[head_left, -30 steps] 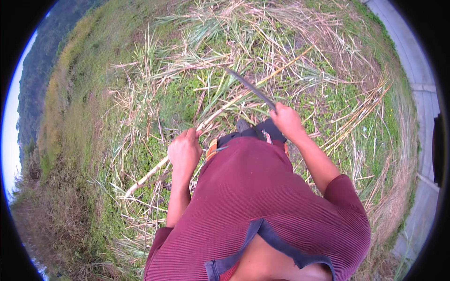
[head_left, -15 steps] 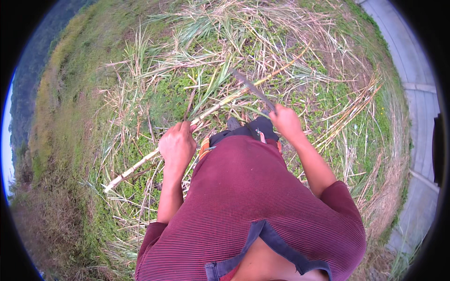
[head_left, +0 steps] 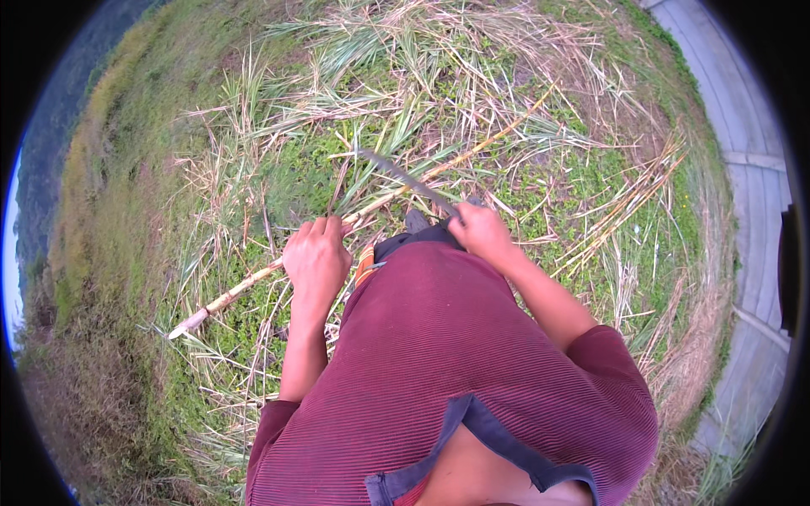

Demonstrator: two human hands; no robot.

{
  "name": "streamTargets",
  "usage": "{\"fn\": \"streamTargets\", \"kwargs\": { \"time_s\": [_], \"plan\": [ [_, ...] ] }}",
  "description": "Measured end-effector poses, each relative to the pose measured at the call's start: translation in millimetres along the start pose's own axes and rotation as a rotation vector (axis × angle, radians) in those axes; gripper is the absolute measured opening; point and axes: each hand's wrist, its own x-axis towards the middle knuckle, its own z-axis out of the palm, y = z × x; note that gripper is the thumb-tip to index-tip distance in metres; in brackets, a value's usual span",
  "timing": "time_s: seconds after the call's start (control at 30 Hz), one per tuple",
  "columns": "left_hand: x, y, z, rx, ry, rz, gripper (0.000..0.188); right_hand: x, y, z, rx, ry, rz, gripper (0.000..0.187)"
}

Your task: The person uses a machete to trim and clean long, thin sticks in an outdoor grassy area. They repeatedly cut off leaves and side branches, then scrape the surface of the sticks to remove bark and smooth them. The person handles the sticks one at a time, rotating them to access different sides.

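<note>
Left of the frame's centre, the left hand (head_left: 316, 260) was clamped around a long stalk (head_left: 224, 299), which slanted from the lower left up toward the upper right. Near the middle, the right hand (head_left: 483, 234) was closed on the near end of a dark blade (head_left: 411, 182) that crossed over the stalk; whether they touched, I could not tell. Loose leaves (head_left: 380, 52) lay across the upper part. The step in hand seemed to be blade work on the stalk; a next stroke would call for a firm left grip, well clear of the edge.
</note>
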Motion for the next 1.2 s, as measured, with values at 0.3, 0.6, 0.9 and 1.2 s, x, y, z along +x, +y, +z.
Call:
{"fn": "streamTargets", "kwargs": {
  "time_s": [0.3, 0.6, 0.9, 1.2],
  "plan": [
    [-3, -5, -10, 0.113, 0.038, -0.019, 0.007, 23, 62, -8, -0.156, -0.036, 0.291, 0.030],
    [-4, 3, -9, 0.114, 0.043, -0.026, 0.009, 31, 94, 33, -0.056, 0.102, 0.335, 0.027],
    [-13, 33, -11, 0.089, -0.154, -0.139, 0.014, 93, 71, 42, 1.427, 0.143, 0.881, 0.046],
    [-32, 57, -66, -0.441, -0.015, -0.095, 0.027, 129, 66, 65, 1.488, 0.100, 0.816, 0.010]
  ]
}}
